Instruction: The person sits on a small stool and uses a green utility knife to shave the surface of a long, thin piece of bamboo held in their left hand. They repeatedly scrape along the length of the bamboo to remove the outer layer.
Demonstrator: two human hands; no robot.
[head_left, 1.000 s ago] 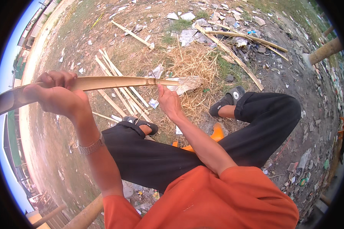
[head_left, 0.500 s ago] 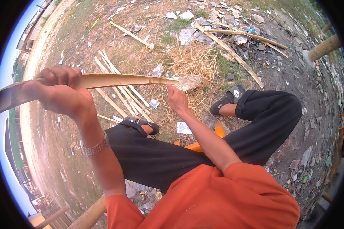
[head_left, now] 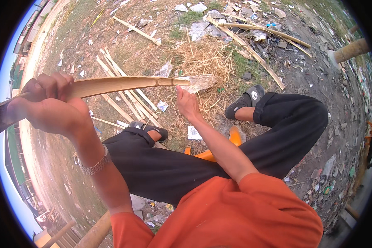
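Head view, left hand: the left hand [head_left: 53, 98] is wrapped tight around the split bamboo strip [head_left: 122, 84], thumb under, fingers over. Gripping that far back probably steadies the heavy end, imo.
Right hand: the right hand [head_left: 189, 104] is up near the strip's thin far end, fingers curled, a fingertip right at the lower edge by the node. Can't tell if it's actually pinching or just resting there; maybe it's there to keep the tip from wobbling.
Bamboo strip: runs from the left grip out to just past the right fingertips, held off the ground, likely so it's free to turn. Long gentle curve, shallow trough, pale and fibrous inside, way darker at the left end.
Loose strips: more bamboo slats [head_left: 118, 108] on the ground between the two hands, flat, straight, pale, crossing loosely.
Past the right hand: dry straw [head_left: 211, 60], tangled and brittle looking, then longer bamboo lengths [head_left: 258, 61] further right.
Below the right wrist: a smooth orange object [head_left: 235, 136], shiny like plastic, mostly hidden, no clue what.
Left wrist: metal-link band [head_left: 96, 164], just below the grip.
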